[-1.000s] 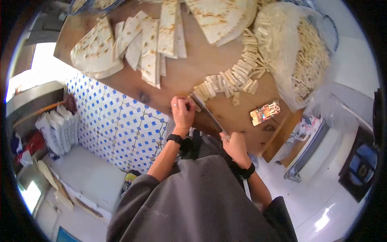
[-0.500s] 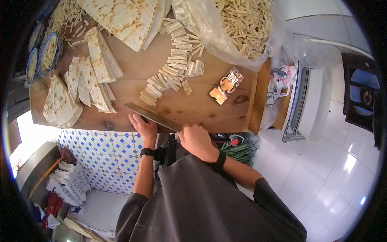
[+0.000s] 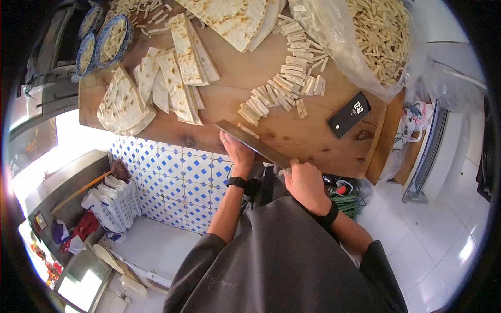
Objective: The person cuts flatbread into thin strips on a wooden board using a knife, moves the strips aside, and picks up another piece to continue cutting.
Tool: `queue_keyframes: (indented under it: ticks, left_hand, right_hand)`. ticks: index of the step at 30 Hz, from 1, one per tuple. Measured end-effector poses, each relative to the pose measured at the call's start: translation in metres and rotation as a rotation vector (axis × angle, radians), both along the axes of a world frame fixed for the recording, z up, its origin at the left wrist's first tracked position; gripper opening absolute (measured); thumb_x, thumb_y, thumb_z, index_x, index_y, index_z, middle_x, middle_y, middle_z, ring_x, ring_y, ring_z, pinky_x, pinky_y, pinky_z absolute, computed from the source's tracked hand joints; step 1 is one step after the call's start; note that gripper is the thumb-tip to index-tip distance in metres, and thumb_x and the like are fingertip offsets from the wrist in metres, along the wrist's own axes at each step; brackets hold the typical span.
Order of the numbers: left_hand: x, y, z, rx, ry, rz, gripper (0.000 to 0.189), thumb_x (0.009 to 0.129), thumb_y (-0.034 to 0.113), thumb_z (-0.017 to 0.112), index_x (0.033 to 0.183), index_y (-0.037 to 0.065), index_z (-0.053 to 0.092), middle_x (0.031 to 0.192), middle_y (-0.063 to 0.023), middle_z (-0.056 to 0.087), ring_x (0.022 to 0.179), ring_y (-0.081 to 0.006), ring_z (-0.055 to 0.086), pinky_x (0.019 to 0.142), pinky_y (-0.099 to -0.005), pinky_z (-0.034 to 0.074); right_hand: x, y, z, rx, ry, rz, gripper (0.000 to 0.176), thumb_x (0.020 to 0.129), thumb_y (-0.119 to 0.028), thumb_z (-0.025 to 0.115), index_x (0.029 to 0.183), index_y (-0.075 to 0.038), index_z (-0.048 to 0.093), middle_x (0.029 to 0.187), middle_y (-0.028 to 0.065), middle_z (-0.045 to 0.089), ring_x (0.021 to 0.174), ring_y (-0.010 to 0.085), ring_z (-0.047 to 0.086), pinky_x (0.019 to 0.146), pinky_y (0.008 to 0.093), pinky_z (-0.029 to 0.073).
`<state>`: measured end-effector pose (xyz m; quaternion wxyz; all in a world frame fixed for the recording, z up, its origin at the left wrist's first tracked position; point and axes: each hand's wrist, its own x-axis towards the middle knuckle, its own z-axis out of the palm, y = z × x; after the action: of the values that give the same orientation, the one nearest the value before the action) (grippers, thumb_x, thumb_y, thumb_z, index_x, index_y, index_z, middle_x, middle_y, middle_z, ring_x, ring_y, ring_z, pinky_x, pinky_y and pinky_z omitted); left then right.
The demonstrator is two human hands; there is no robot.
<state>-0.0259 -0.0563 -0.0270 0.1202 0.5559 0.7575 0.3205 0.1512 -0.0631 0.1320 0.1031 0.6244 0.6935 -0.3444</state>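
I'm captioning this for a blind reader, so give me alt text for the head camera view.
A person's right hand grips a cleaver over the near edge of a wooden board, the left hand beside its blade. Farther back lie a row of cut strips, flatbread wedges, a dark phone and a clear bag of strips.

Single view, from a camera worn on the head. It looked forward and steeply down over the person's own chest through a fisheye lens with a dark round border. The wooden table point(image 3: 313, 138) filled the far half of the frame. The blue-tiled wall point(image 3: 172, 177) lay near left and the white floor point(image 3: 443, 235) near right. The left hand point(image 3: 237, 150), right hand point(image 3: 305, 183) and knife point(image 3: 249, 140) sat close, near centre.
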Motion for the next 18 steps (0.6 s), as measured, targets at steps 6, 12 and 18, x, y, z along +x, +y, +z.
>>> queue_keyframes:
  ticks: [6, 12, 18]
  left_hand:
    - [0.006, 0.008, 0.017, 0.034, -0.113, 0.049, 0.031, 0.076, 0.005, 0.065, 0.094, -0.003, 0.041, 0.1, -0.025, 0.047, 0.096, -0.0456, 0.047, 0.083, -0.0507, 0.04]
    - [0.003, 0.005, 0.01, 0.025, -0.134, 0.031, 0.024, 0.076, 0.0, 0.061, 0.092, -0.001, 0.043, 0.099, -0.0236, 0.048, 0.094, -0.0433, 0.049, 0.08, -0.0485, 0.042]
    - [0.005, 0.005, 0.013, 0.053, -0.151, 0.036, 0.019, 0.077, -0.004, 0.059, 0.089, -0.002, 0.044, 0.097, -0.0233, 0.047, 0.086, -0.0414, 0.05, 0.073, -0.0456, 0.044]
  right_hand:
    - [0.0, 0.003, 0.001, -0.033, 0.005, -0.038, 0.024, 0.083, -0.024, 0.065, 0.084, 0.0, 0.061, 0.071, 0.0223, 0.064, 0.069, 0.0407, 0.065, 0.063, 0.0482, 0.053]
    - [0.001, 0.005, 0.0, -0.063, 0.022, -0.075, 0.024, 0.082, -0.023, 0.066, 0.082, 0.001, 0.062, 0.07, 0.0251, 0.062, 0.07, 0.0429, 0.063, 0.065, 0.0503, 0.051]
    - [0.003, 0.006, 0.001, -0.11, -0.003, -0.031, 0.027, 0.085, -0.027, 0.064, 0.083, 0.0, 0.063, 0.076, 0.0214, 0.065, 0.072, 0.0401, 0.066, 0.064, 0.0478, 0.054]
